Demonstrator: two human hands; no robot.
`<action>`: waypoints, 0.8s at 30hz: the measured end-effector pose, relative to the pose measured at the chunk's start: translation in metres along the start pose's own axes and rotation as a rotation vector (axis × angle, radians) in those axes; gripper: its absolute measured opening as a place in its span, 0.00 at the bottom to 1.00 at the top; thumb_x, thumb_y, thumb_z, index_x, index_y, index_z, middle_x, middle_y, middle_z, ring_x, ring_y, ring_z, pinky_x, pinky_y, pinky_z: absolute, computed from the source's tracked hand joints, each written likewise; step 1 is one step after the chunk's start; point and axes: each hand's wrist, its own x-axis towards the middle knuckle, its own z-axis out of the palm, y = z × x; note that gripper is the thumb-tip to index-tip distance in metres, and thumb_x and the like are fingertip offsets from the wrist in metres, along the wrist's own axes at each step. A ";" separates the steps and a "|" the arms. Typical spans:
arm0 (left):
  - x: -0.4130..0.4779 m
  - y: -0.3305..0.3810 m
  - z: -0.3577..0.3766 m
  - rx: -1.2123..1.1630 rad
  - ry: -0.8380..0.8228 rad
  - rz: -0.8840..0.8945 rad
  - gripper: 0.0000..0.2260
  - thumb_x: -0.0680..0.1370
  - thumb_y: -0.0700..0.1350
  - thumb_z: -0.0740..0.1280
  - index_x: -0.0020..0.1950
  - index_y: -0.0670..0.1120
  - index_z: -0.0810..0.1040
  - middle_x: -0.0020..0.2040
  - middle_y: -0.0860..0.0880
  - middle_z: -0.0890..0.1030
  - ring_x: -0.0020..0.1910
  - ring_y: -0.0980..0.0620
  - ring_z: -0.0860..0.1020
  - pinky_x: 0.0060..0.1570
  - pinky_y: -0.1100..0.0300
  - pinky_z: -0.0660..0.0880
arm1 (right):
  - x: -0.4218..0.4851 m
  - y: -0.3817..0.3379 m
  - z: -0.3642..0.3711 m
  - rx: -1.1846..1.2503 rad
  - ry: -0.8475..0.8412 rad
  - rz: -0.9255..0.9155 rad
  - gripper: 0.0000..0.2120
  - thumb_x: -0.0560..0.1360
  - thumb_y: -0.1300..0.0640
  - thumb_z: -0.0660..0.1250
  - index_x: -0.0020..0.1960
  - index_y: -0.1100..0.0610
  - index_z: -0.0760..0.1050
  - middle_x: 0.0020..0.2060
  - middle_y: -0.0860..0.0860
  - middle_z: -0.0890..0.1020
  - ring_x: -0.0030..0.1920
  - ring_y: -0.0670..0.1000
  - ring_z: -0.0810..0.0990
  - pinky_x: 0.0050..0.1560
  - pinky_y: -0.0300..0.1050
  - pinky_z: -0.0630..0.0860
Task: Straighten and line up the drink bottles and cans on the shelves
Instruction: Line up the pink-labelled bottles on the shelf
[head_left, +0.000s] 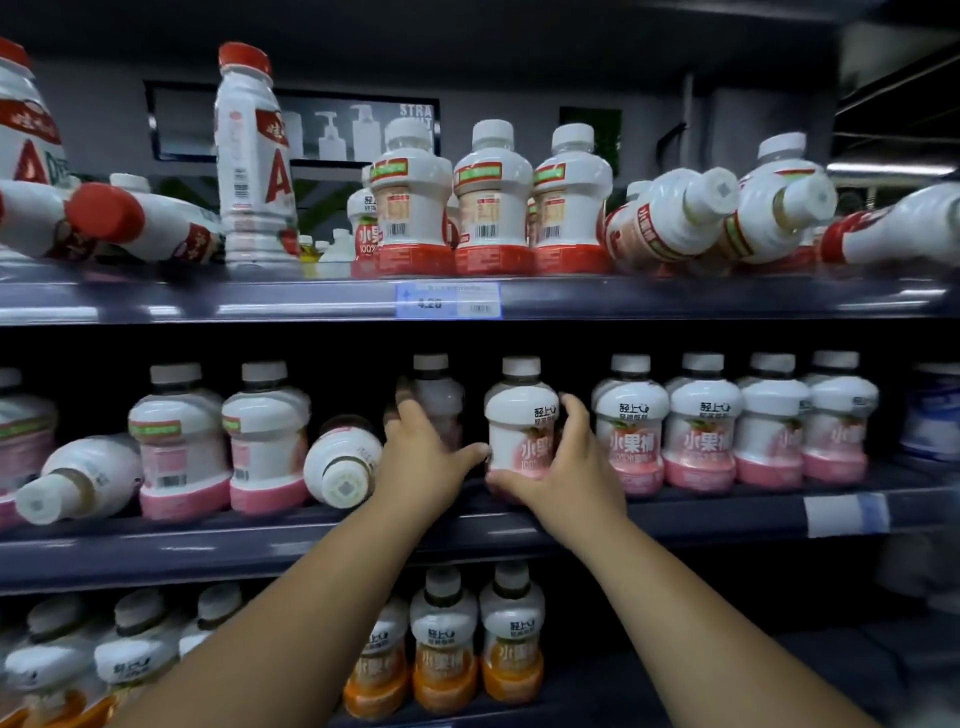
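Pink bottle (521, 415) stands upright on the middle shelf (675, 512); your right hand (561, 467) has its grip wrapped round it, left hand (423, 457) spread open at its nine o'clock.

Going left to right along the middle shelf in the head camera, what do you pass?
Toppled pink bottle → two upright pink bottles → second toppled bottle → left hand → held pink bottle → right hand → row of upright pink bottles.

The left hand (423, 457) is covering most of a blurred bottle (439, 395) behind it; the grip isn't showing. The frame's edge is cutting off the far-left red-capped bottle (23, 119), and the price tag (448, 300) is smearing beyond reading.
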 end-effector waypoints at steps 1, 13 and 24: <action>0.004 0.001 0.000 0.008 -0.007 -0.021 0.50 0.68 0.55 0.78 0.77 0.40 0.50 0.67 0.34 0.68 0.66 0.35 0.70 0.63 0.46 0.71 | -0.002 0.001 0.001 -0.022 0.001 -0.032 0.57 0.63 0.34 0.76 0.79 0.48 0.45 0.75 0.51 0.66 0.71 0.56 0.69 0.64 0.49 0.68; 0.009 -0.026 -0.015 -0.394 -0.184 -0.027 0.43 0.58 0.49 0.81 0.69 0.50 0.65 0.58 0.51 0.81 0.55 0.52 0.80 0.58 0.49 0.78 | -0.010 0.007 0.003 -0.093 0.100 -0.146 0.54 0.68 0.34 0.73 0.80 0.53 0.45 0.74 0.54 0.66 0.71 0.56 0.68 0.68 0.48 0.65; 0.005 -0.023 -0.012 -0.216 -0.266 0.039 0.33 0.58 0.64 0.79 0.57 0.54 0.73 0.52 0.56 0.83 0.52 0.58 0.81 0.55 0.51 0.78 | -0.012 0.016 0.004 -0.321 0.349 -0.172 0.54 0.62 0.34 0.77 0.75 0.59 0.56 0.57 0.58 0.82 0.54 0.59 0.82 0.56 0.55 0.76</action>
